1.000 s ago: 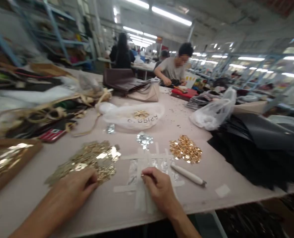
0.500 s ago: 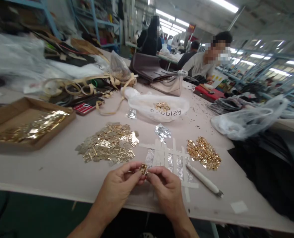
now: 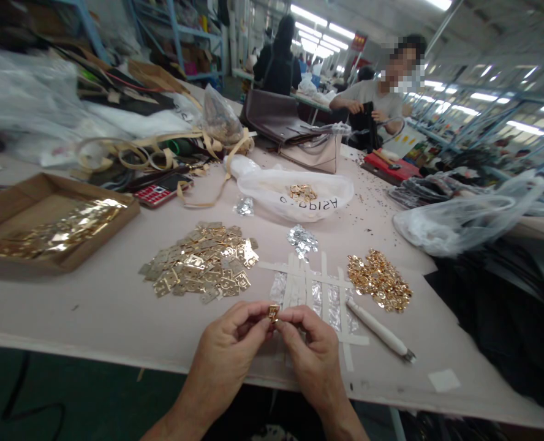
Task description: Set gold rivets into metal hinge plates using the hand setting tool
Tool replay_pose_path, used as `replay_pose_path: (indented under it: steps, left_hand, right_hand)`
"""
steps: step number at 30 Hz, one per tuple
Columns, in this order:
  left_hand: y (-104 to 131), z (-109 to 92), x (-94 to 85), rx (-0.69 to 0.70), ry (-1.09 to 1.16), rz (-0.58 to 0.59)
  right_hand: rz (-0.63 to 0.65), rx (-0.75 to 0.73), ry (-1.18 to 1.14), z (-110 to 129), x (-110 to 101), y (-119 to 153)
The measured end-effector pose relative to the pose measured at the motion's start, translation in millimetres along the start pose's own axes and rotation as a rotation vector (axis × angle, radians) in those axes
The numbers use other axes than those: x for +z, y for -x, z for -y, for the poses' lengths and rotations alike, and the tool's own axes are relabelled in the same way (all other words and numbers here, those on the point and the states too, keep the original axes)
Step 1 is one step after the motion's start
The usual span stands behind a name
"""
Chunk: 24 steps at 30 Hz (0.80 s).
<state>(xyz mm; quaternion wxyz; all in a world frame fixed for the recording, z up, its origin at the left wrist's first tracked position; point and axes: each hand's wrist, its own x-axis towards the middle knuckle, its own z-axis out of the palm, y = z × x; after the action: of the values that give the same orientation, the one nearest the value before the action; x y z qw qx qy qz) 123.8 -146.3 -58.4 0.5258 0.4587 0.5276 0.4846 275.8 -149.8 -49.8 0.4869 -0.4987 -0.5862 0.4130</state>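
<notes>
Between my fingertips is a small gold metal plate [image 3: 273, 313], held above the table near its front edge. My left hand [image 3: 230, 343] pinches it from the left side. My right hand [image 3: 312, 347] is closed too, thumb and forefinger meeting at the plate's right side; whether they also hold a smaller part is hidden. Beyond my left hand lies a heap of flat gold plates [image 3: 203, 260]. A small pile of silver discs [image 3: 302, 240] sits straight ahead, and a pile of small gold fittings [image 3: 380, 280] is to the right. Taped plastic strips [image 3: 317, 294] lie just past my hands.
A white pen-like tool [image 3: 380, 331] lies to the right. At left stands a cardboard tray [image 3: 70, 263] of gold plates. A white plastic bag [image 3: 272, 196] with gold pieces is ahead, a handbag [image 3: 309, 156] behind it. Black material [image 3: 506, 318] covers the right side. A co-worker [image 3: 368, 101] is across the table.
My hands have shifted slightly right, still pinching the gold plate, which appears more upright. The co-worker across the table has straightened up and now holds something black.
</notes>
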Motion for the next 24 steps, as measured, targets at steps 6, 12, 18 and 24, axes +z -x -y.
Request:
replay_pose_path:
  steps: [6,12,18,24]
  left_hand:
    - [1,-1,1.9,0.054,-0.123,-0.032]
    - [4,-2,3.4,0.147,-0.146,-0.005]
    - [5,-2,7.6,0.179,-0.141,-0.015]
    - [7,2,10.3,0.241,-0.209,0.000]
  right_hand:
    - [-0.007,-0.019,0.004,1,-1,1]
    - [-0.028,-0.017,-0.009,-2,0,3]
    - [-0.044,0.002,-0.020,-6,1,6]
    - [-0.089,-0.034,0.010,-9,-1,8]
